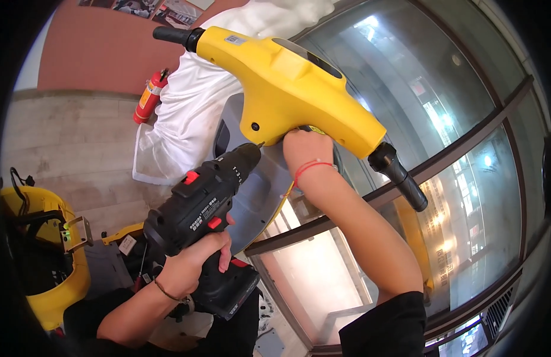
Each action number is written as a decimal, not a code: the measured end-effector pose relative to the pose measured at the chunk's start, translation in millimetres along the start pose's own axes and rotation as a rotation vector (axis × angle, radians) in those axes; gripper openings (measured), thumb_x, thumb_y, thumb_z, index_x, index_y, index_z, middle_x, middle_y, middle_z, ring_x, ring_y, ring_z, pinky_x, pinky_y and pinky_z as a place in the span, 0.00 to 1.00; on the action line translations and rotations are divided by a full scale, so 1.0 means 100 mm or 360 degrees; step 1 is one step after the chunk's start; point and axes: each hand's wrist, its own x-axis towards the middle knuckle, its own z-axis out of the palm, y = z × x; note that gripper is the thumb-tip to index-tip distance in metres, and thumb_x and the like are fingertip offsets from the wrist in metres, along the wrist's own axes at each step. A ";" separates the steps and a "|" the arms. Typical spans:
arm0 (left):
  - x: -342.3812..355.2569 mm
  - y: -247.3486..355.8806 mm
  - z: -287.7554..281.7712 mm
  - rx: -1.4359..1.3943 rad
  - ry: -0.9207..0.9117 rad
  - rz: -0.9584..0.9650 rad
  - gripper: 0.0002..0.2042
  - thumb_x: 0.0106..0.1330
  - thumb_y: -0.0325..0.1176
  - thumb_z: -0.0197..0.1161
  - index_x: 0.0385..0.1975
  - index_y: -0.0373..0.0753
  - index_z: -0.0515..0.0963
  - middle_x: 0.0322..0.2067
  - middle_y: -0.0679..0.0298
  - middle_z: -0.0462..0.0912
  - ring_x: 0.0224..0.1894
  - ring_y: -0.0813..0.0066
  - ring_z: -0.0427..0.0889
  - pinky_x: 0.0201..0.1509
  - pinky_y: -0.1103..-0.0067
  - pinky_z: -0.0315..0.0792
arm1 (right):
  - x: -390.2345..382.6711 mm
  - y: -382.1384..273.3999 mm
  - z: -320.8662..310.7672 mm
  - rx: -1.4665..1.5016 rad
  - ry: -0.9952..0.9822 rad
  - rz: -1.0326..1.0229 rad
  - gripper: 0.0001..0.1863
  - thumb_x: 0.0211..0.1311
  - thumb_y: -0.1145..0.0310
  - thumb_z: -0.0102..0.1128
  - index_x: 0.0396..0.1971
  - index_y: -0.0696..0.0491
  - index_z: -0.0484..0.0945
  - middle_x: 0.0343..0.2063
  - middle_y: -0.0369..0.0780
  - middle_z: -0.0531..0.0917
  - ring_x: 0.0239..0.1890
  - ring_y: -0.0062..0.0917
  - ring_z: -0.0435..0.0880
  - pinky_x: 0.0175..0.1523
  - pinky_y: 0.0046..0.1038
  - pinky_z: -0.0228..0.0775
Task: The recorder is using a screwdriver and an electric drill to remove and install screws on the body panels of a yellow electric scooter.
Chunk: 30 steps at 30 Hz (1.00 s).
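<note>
My left hand is closed around the grip of a black cordless drill with red switches. The drill points up and to the right. Its thin bit ends just below a dark round hole in a yellow scooter handlebar cover; whether it touches the cover, I cannot tell. My right hand is closed against the cover's lower edge, its fingertips hidden behind it. Black grips stick out at both ends of the handlebar, and a dark display panel lies along its top.
A grey scooter body stands below the handlebar. Windows with dark frames rise close on the right. White cloth and a red fire extinguisher are behind. At lower left sits a yellow scooter part with wiring.
</note>
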 end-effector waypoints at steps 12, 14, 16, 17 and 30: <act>-0.03 0.12 0.07 -0.0232 0.0052 0.0064 0.11 0.60 0.26 0.52 0.42 0.32 0.70 0.20 0.61 0.71 0.17 0.73 0.72 0.25 0.79 0.67 | -0.05 0.07 0.04 0.0008 0.0186 -0.0180 0.08 0.54 0.72 0.54 0.26 0.51 0.84 0.27 0.40 0.85 0.32 0.31 0.86 0.35 0.32 0.76; -0.03 0.12 0.07 -0.0271 0.0037 0.0090 0.12 0.59 0.26 0.52 0.42 0.32 0.70 0.19 0.60 0.71 0.17 0.72 0.71 0.24 0.78 0.67 | -0.04 0.07 0.07 0.0021 0.0228 -0.0185 0.08 0.54 0.72 0.54 0.25 0.51 0.83 0.27 0.41 0.85 0.32 0.31 0.86 0.35 0.32 0.76; -0.03 0.11 0.07 -0.0268 0.0075 0.0078 0.12 0.59 0.27 0.52 0.43 0.32 0.69 0.19 0.61 0.71 0.17 0.72 0.71 0.24 0.78 0.67 | -0.03 0.06 0.10 0.0047 0.0244 -0.0169 0.08 0.54 0.72 0.54 0.24 0.51 0.84 0.27 0.41 0.85 0.31 0.32 0.86 0.35 0.32 0.76; -0.03 0.11 0.07 -0.0256 0.0064 0.0106 0.13 0.59 0.27 0.52 0.43 0.32 0.69 0.19 0.61 0.70 0.17 0.72 0.71 0.24 0.78 0.67 | -0.04 0.06 0.13 0.0056 0.0200 -0.0159 0.08 0.54 0.71 0.54 0.24 0.51 0.84 0.27 0.41 0.85 0.32 0.31 0.86 0.35 0.32 0.76; -0.11 0.28 0.17 -0.0105 0.0113 0.0224 0.15 0.58 0.33 0.53 0.43 0.34 0.69 0.19 0.63 0.68 0.15 0.73 0.68 0.21 0.78 0.65 | -0.19 0.12 0.19 0.0072 0.0682 -0.0266 0.04 0.47 0.70 0.55 0.21 0.52 0.79 0.25 0.38 0.80 0.31 0.29 0.82 0.36 0.30 0.73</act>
